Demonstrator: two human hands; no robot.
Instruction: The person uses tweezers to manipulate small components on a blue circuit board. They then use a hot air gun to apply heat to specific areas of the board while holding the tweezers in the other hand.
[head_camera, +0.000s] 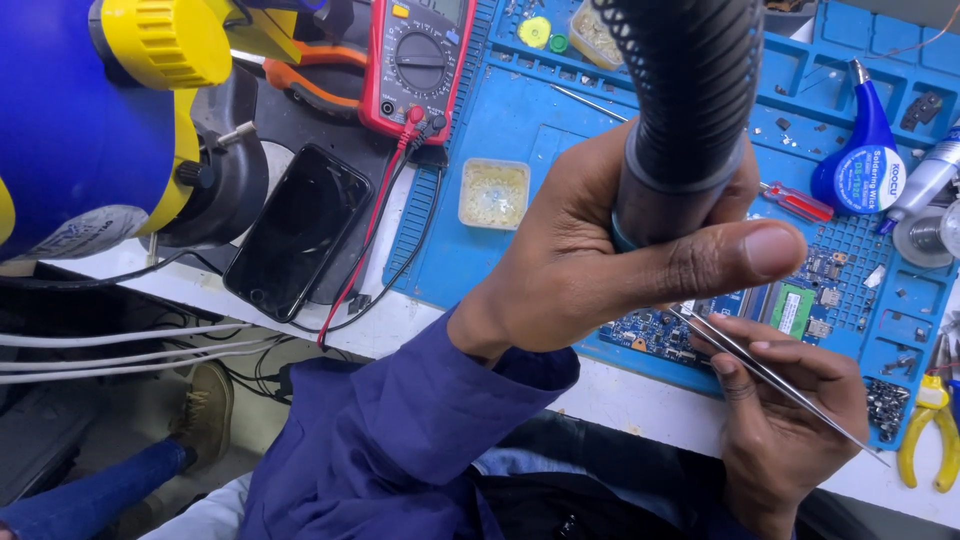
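My left hand (600, 260) is wrapped tight round the black hot-air handle (690, 110). At 4 o'clock, my right hand (790, 410) pinches steel tweezers (770, 370), tips over the circuit board (660, 335).

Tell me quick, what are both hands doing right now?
Left hand: closed around a black hot-air tool handle, thumb stretched across.
Right hand: closed on thin metal tweezers, tips pointing at the circuit board.
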